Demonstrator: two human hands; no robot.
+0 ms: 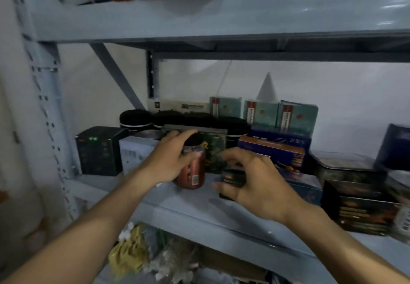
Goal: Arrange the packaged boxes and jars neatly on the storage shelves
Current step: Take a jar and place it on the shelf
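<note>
**Both hands at the middle shelf, one on a jar, one on a box**

Both bare forearms reach up and forward from the bottom of the view. The left hand wraps the red jar from its left side, with the thumb round the front and the fingers high by the black lid. The right hand is arched, knuckles up. Its fingers curl over the top of a small dark box and its thumb sits at the box's lower left corner, so it pinches the box, though blur softens the contact.

The jar stands upright on the middle shelf near the front edge, with the small dark box just beside it on the right. A label covers the jar, so its contents cannot be told.

There is one red jar. Three teal boxes stand along the back wall. To their left runs a row of black-lidded jars, too blurred to count exactly. A dark green box sits at the far left with a white box next to it. A patterned green box is behind the jar, and blue boxes are stacked behind the right hand.
</note>
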